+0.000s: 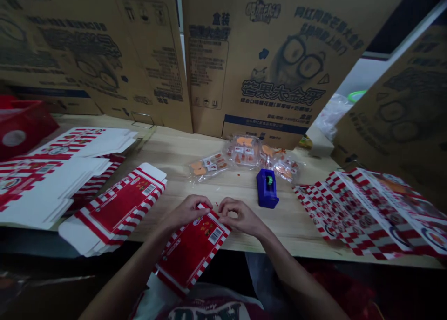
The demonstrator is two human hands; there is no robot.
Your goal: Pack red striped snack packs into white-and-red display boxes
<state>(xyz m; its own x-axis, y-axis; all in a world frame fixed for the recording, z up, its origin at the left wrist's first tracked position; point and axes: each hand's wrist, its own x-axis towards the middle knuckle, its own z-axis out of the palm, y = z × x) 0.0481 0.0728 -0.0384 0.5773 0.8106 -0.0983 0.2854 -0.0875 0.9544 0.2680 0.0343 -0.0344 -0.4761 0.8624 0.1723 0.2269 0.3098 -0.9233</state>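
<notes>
Red-and-white printed cardboard carton [192,255] sits btwn the person's two hands at the near edge of the desk [174,145], tilted, top end up by the fingers, bottom end past the edge & over the lap. L hand [195,210] pinches the carton's top edge, thumb on the near side. R hand [240,216] is at the top R corner, thumb & forefinger bent into a ring, tips touching the corner; can't tell if they grip it or just press. Barcode panel shows just below the R fingertips.

To the L, a 2nd striped carton [118,203] lies apart from the L hand, white flaps out at both ends; beyond it, a pile of flat cartons [38,185], w/ a red bin [24,129] at the far L. Blue tape dispenser [267,196] stands just beyond the R hand, slightly R. Behind it, clear packets [246,150] w/ orange pcs inside, in a loose row. Far R: row of striped cartons [370,213], leaning & overlapping. Brown cardboard sheets [272,64] w/ printed text & glasses pics stand upright along the back.
</notes>
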